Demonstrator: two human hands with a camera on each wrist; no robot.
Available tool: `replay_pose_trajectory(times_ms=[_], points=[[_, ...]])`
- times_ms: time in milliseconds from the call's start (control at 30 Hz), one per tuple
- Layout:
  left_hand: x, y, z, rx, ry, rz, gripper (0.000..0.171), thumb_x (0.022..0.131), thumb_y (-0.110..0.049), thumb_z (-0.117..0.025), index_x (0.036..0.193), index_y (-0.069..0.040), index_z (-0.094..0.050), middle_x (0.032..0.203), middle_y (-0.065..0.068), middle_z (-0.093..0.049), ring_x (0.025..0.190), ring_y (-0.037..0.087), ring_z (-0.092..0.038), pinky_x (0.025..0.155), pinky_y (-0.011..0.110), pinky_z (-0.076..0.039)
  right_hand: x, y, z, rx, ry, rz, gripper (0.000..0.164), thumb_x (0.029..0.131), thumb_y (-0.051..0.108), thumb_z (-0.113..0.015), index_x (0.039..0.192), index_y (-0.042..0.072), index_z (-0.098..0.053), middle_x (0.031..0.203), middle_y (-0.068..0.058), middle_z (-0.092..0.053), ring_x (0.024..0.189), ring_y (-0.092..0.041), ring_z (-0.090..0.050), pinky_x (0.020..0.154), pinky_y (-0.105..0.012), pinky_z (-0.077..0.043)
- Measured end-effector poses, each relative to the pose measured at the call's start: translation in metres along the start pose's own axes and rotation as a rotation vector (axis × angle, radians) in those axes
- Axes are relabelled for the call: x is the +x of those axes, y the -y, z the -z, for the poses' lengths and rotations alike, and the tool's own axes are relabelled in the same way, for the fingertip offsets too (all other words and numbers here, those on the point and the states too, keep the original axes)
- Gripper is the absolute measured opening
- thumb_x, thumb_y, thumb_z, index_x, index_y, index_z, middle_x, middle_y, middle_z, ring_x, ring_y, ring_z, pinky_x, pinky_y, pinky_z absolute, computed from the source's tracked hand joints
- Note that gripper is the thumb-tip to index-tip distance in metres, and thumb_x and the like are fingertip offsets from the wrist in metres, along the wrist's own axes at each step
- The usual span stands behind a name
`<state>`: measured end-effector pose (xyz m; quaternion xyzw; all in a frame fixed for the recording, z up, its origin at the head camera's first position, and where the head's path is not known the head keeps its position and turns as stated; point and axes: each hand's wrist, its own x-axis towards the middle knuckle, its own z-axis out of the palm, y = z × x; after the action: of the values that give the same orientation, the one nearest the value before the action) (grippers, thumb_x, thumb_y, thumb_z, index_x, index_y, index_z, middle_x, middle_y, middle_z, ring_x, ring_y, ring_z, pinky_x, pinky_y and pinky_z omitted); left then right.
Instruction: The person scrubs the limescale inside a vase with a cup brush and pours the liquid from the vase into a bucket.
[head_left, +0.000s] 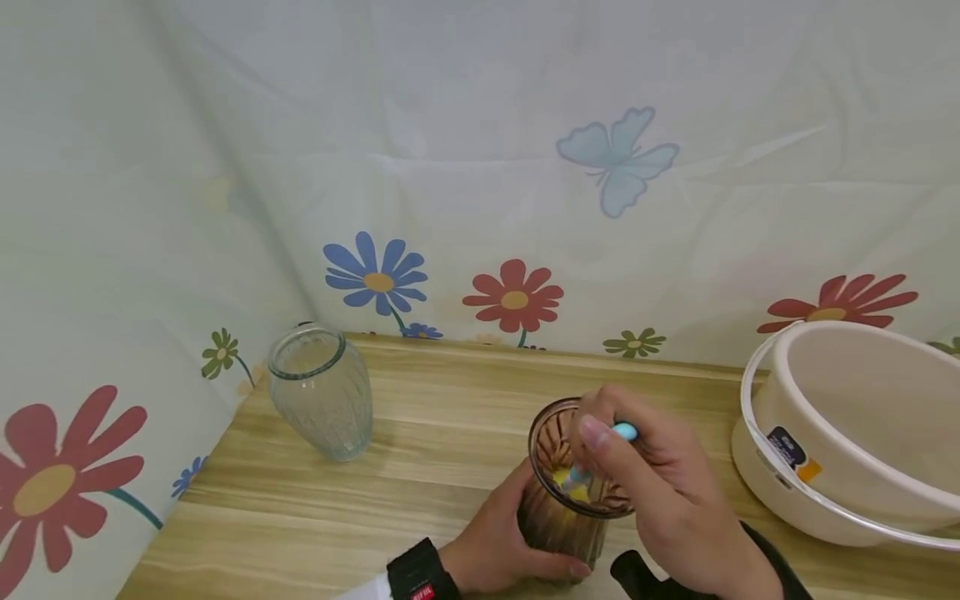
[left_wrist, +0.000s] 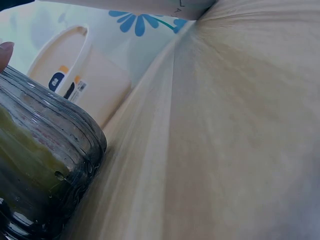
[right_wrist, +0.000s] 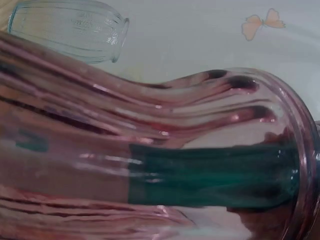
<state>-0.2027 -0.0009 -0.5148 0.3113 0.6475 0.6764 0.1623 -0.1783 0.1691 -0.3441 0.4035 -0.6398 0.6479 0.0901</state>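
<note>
A brown-purple ribbed glass vase (head_left: 558,533) stands tilted near the front of the table. My left hand (head_left: 498,542) grips its lower body, thumb across the near side. My right hand (head_left: 675,492) is at the mouth, pinching a brush (head_left: 624,431) by its light blue handle. The brush's yellow head is inside the vase. In the left wrist view, a yellow-green mass shows through the wet glass of the vase (left_wrist: 82,125). The right wrist view has the teal handle (right_wrist: 210,177) visible through the pinkish glass. Some right-hand fingers are hidden.
A clear ribbed glass vase (head_left: 322,408) stands at the back left of the wooden table (head_left: 420,517). To the right is a cream bucket (head_left: 761,475) with a bail handle and a label. A flower-printed sheet (head_left: 450,167) hangs behind and at the left.
</note>
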Motion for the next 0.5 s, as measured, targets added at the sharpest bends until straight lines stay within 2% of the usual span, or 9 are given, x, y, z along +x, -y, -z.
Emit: replay_pose_trajectory(times_ms=[133,333,500], points=[[0.0004,0.0002,0.0000,-0.007,0.008,-0.018,0.093,0.085,-0.033,-0.087,0.159,-0.032,-0.030,0.153,-0.006,-0.051,0.137,0.023,-0.055,0.117,0.033,-0.044,0.0003,0.0018,-0.0004,-0.002,0.011,-0.025,0.032,0.100,-0.021,-0.034,0.085,0.005,-0.044,0.081,-0.004,-0.043,0.071,-0.017,-0.045,0.058,-0.033,-0.040],[0.0019,0.0006,-0.0010,0.010,0.005,-0.032,0.091,0.085,-0.023,-0.088,0.157,-0.031,-0.033,0.151,-0.005,-0.053,0.134,0.017,-0.057,0.115,0.032,-0.045,0.0002,0.0056,0.0017,-0.063,0.011,-0.065,0.033,0.102,-0.017,-0.035,0.089,0.007,-0.053,0.082,-0.002,-0.052,0.073,-0.017,-0.053,0.058,-0.033,-0.044],[0.0014,0.0011,-0.0002,0.022,-0.006,-0.013,0.093,0.084,-0.022,-0.089,0.157,-0.032,-0.032,0.152,-0.006,-0.052,0.135,0.016,-0.056,0.115,0.032,-0.045,0.0002,0.0028,0.0042,0.015,0.037,-0.037,0.032,0.102,-0.019,-0.030,0.089,0.003,-0.048,0.080,-0.004,-0.046,0.069,-0.018,-0.048,0.056,-0.034,-0.042]])
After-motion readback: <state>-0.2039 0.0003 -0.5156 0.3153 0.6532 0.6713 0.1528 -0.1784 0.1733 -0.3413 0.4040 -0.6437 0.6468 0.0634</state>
